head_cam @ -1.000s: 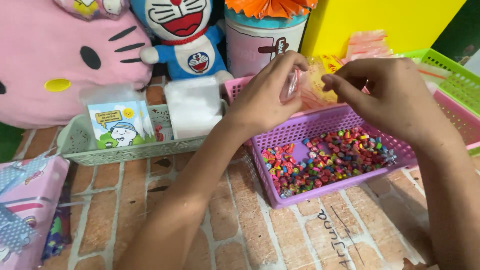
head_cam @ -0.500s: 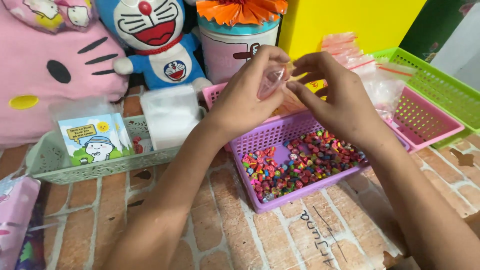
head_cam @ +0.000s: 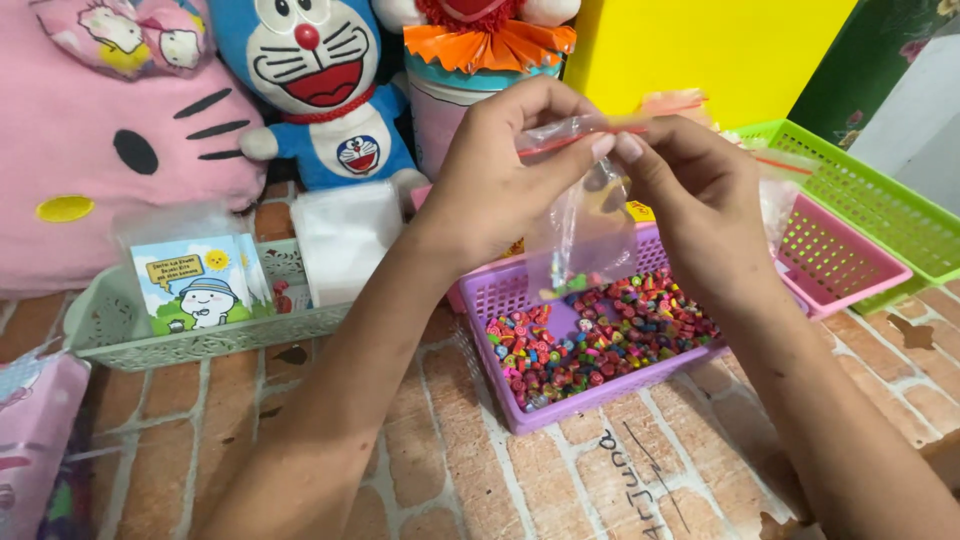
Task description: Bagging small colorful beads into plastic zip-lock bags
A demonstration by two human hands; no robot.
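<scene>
Two hands, left hand (head_cam: 500,185) and right hand (head_cam: 700,210), pinch one clear bag (head_cam: 580,235) above one purple basket (head_cam: 560,400) of beads (head_cam: 600,335)

left hand (head_cam: 500,190) – bare, no rings | right hand (head_cam: 700,215) – bare | forearms unsleeved

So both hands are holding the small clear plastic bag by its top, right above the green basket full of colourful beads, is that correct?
Not quite: the basket under the bag is purple, not green. The head view shows the left hand and right hand pinching the top of the small clear plastic bag above the colourful beads. The green basket sits farther right.
</scene>
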